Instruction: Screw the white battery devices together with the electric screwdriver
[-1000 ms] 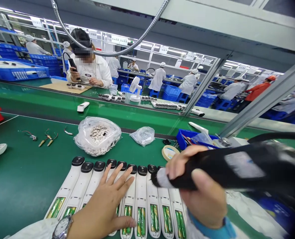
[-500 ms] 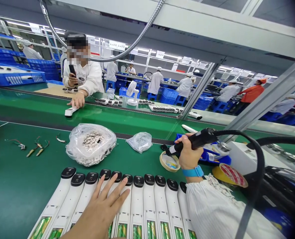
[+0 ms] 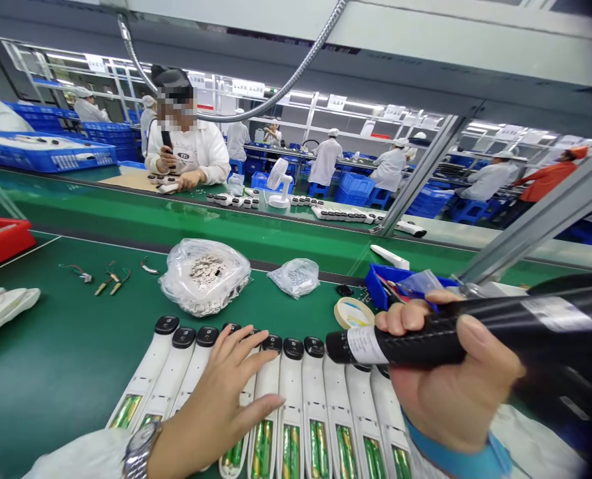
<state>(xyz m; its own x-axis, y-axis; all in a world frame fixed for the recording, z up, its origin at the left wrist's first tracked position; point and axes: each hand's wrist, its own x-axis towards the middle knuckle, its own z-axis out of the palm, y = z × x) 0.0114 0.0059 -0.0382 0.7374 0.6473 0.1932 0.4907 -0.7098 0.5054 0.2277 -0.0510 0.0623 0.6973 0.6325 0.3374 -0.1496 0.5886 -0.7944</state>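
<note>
A row of several white handheld devices [image 3: 291, 382] with black ends lies side by side before me, their open compartments showing green batteries. My left hand [image 3: 221, 396], a metal watch on its wrist, rests across the devices left of the middle, fingers spread. In my right hand [image 3: 455, 399] is a black electric screwdriver [image 3: 426, 338], fingers wrapped round its body. It is held nearly level over the right part of the row, its front end pointing left. The bit does not show. A blue band [image 3: 450, 452] circles my right wrist.
Beyond the row lie a bag of small white parts [image 3: 171, 293], a bag of tiny metal pieces [image 3: 296, 276], a tape roll [image 3: 343, 313] and a blue bin [image 3: 376, 286]. A red tray [image 3: 16, 246] stands left. Across the green belt [image 3: 141, 216] sits a co-worker [image 3: 209, 150].
My view has turned left. The screwdriver has come nearer and lower, over the row's right part. My left hand stays spread on the devices. The co-worker's hand has drawn back from the belt.
</note>
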